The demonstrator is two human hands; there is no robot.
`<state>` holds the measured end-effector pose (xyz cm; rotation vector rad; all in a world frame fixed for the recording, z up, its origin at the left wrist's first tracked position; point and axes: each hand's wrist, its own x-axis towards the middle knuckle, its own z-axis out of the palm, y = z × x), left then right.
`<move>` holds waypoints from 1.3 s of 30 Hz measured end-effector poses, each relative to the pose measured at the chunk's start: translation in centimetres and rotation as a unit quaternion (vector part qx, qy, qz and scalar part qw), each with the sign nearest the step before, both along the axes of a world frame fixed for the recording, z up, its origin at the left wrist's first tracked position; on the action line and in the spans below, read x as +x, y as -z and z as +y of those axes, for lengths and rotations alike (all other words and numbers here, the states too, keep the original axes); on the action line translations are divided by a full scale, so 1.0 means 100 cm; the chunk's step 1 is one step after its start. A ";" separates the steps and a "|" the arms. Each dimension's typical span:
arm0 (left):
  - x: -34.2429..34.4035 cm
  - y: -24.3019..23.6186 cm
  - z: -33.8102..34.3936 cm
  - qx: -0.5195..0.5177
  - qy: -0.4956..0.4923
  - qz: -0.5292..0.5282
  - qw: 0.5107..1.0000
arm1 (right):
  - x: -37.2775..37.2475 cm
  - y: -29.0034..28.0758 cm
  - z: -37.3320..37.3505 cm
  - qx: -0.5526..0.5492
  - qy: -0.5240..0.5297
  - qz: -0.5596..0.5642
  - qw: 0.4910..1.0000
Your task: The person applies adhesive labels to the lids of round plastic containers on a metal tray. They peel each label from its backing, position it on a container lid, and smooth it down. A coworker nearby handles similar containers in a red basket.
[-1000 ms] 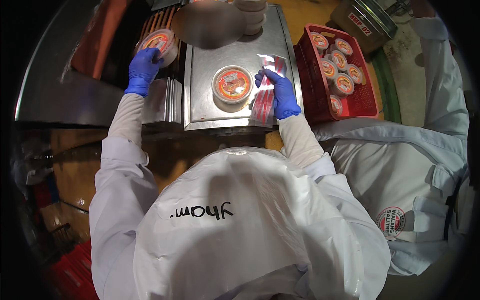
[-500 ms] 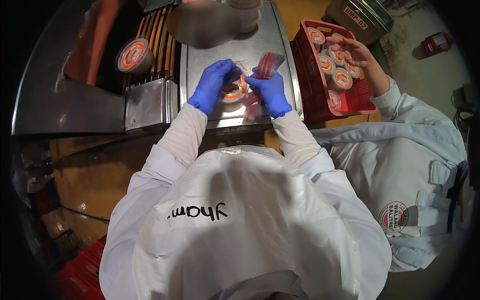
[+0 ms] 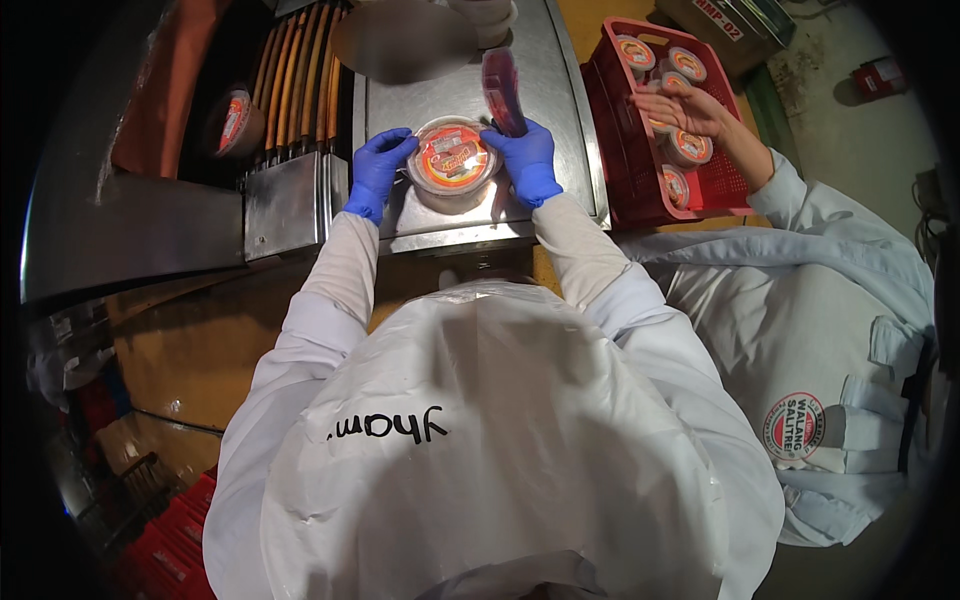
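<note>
White hooded coverall, black handwritten marking across hood at 6 o'clock, long white sleeves running toward 12 o'clock, blue disposable glove on left hand [image 3: 378,172], matching blue glove on right hand [image 3: 527,162]

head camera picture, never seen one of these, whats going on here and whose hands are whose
It is one view from a camera worn on a person's head, looking straight down, so the white hood fills the bottom and straight edges bend. The two blue-gloved hands are the wearer's own: the left hand and the right hand hold a round tub with an orange label between them on a steel table. The right hand's fingers also pinch a small red pack. Another tub sits on the rollers at left. At right, a co-worker's bare hand reaches into a red crate of similar tubs.
</note>
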<state>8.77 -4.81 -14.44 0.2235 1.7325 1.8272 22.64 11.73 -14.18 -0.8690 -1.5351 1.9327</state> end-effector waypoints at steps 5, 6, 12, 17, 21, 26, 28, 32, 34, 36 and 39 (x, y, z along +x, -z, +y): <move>-0.017 0.001 0.022 -0.088 0.069 0.244 0.963 | -0.024 0.002 0.005 0.067 -0.013 -0.083 0.994; -0.021 0.004 0.024 -0.115 0.077 0.313 0.940 | -0.026 0.000 0.006 0.083 -0.019 -0.100 0.991; -0.031 -0.014 0.037 -0.267 0.168 0.382 0.869 | -0.034 -0.009 0.019 0.069 -0.076 -0.154 0.983; -0.021 -0.030 0.024 -0.250 0.125 0.560 0.780 | -0.017 -0.019 0.033 -0.204 -0.090 -0.095 0.970; 0.045 -0.054 -0.007 -0.254 0.181 0.737 0.599 | -0.006 -0.007 0.066 -0.306 0.022 0.062 0.950; 0.019 -0.018 -0.003 -0.232 0.234 0.645 0.690 | -0.057 0.009 0.089 -0.352 0.087 0.165 0.917; 0.011 -0.055 -0.016 -0.218 0.174 0.523 0.806 | -0.082 0.005 0.102 -0.367 0.123 0.165 0.907; -0.044 -0.111 -0.046 -0.251 0.021 0.545 0.800 | -0.124 0.007 0.140 -0.300 0.121 0.105 0.940; -0.080 -0.118 -0.062 -0.330 -0.002 0.588 0.738 | -0.147 -0.002 0.138 -0.277 0.163 0.080 0.944; -0.114 -0.118 -0.082 -0.395 -0.017 0.614 0.683 | -0.158 -0.013 0.129 -0.273 0.189 0.058 0.941; -0.146 -0.099 -0.107 -0.455 -0.015 0.614 0.644 | -0.170 -0.005 0.124 -0.249 0.189 0.061 0.948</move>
